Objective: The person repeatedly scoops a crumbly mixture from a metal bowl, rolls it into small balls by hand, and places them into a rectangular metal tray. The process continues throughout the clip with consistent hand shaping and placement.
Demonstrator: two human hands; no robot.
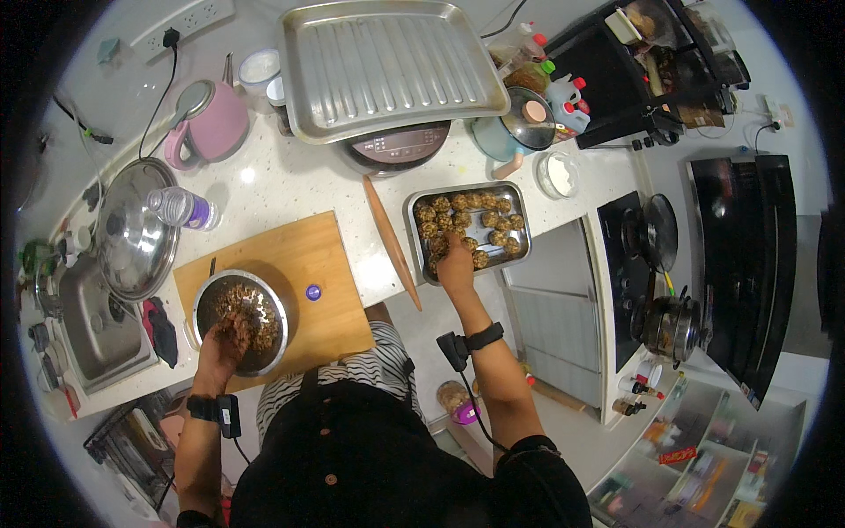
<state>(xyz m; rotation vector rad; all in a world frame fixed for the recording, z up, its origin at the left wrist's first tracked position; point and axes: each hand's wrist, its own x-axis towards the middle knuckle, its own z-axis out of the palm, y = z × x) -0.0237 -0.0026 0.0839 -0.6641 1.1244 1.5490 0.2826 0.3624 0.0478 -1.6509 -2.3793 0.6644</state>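
Note:
My left hand [224, 346] reaches over the near rim of a steel mixing bowl [282, 310]. Its fingers are down in a brown crumbly mixture [264, 327] and look coated with it, so their grip is hidden. The bowl stands on a wooden cutting board [330, 264]. To the right, my right hand [454, 264] is lowered into a rectangular metal tray [521, 191] that holds several rows of brown nutty balls [462, 219]. Its fingertips are among the balls at the tray's near left; whether they pinch one is unclear.
A tapered wooden rolling pin [391, 241] lies left of the tray, its tip past the counter edge. A purple bottle cap [313, 292] lies on the board. Around stand a plastic bottle [185, 208], a large lid [135, 231], a pink kettle [214, 125] and a ribbed baking tray [396, 66].

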